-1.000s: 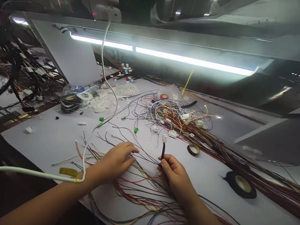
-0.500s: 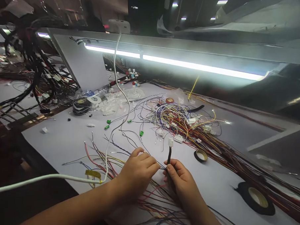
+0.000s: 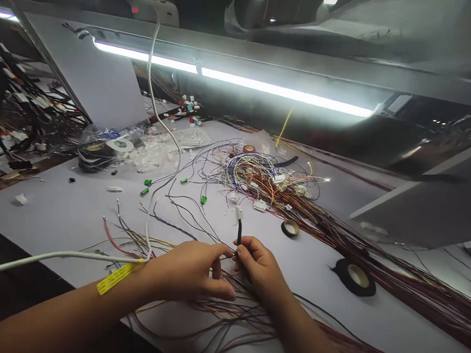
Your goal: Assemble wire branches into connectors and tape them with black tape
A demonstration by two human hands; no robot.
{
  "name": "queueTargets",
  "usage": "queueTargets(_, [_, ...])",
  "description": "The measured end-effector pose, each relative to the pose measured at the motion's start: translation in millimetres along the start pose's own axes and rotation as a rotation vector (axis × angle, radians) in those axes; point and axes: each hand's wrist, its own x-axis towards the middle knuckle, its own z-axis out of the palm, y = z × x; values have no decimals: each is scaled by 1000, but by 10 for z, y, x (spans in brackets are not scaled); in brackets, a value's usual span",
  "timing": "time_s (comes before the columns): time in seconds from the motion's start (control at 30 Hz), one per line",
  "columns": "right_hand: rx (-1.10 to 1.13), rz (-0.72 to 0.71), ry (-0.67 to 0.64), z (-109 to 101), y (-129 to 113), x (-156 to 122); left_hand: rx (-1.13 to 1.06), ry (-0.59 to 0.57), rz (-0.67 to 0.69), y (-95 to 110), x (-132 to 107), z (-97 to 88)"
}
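Note:
My right hand (image 3: pixel 258 266) is closed around a black-wrapped cable (image 3: pixel 239 232), which stands up from between thumb and fingers. At its top end sits a white connector (image 3: pixel 239 213). My left hand (image 3: pixel 196 269) is just left of it, thumb and index finger spread apart. Its index fingertip reaches close to thin dark wires (image 3: pixel 216 234) running into the right hand's grip; whether it touches them I cannot tell. Below both hands, loose coloured wires (image 3: pixel 218 312) spread over the white tabletop (image 3: pixel 188 334).
A white cord (image 3: pixel 63 253) with a yellow tag (image 3: pixel 117 278) crosses my left forearm. Black tape rolls (image 3: pixel 290 227) (image 3: pixel 357 278) lie at right, beside a long wire bundle (image 3: pixel 323 214). Several green connectors (image 3: pixel 204 199) lie ahead. A lamp tube (image 3: pixel 286 91) spans the back.
My left thumb and fingers have spread apart from a closer, bunched pose at the wires. The right hand keeps its hold on the cable. The whole view has shifted, moving things leftward.

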Motion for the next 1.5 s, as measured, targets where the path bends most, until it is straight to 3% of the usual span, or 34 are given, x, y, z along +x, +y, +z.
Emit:
queueTargets(0.13, [-209,-159,66,34,43,4,122,-8,79,-116,62,-104])
queueTargets(0.23, [-507,-389,58,56,68,-15,151,-107,168,-365,89,-381])
queueTargets(0.37, [-875,-724,77,112,13,-70,358,-35,138,-763,18,-723])
queueTargets(0.43, [-974,-856,11,214,-52,-97,422,30,153,-925,-31,-794])
queueTargets(0.53, [-1042,-966,-243,498,-132,-78,438,109,226,-1084,-76,-812])
queueTargets(0.6, [-1082,-977,-309,729,-134,4,426,136,218,-1140,-102,-812])
queueTargets(0.73, [-1181,-928,-104,1035,-20,311,230,176,136,-1208,-219,-827])
queueTargets(0.8, [-1191,-910,-60,1046,22,482,130,214,122,-1245,-301,-831])
queueTargets(0.97, [-1011,-850,-134,821,-52,805,-99,221,75,-1291,-410,-813])
queueTargets(1.13, [-986,-1018,-156,809,-50,874,-370,226,25,-1193,-323,-760])
queueTargets(1.23, [-970,-913,-149,885,18,851,-437,222,11,-1235,-300,-797])
queueTargets(1.3, [-927,-788,-100,891,40,850,-405,319,-45,-1398,-348,-885])
queueTargets(1.4, [-803,-657,-61,838,22,885,1,813,-304,-1840,-497,-1063])
queueTargets(1.43, [-755,-636,-60,819,7,901,178,907,-384,-2011,-554,-1116])
queueTargets(1.5, [-671,-599,-48,794,-32,925,404,863,-396,-2315,-653,-1184])
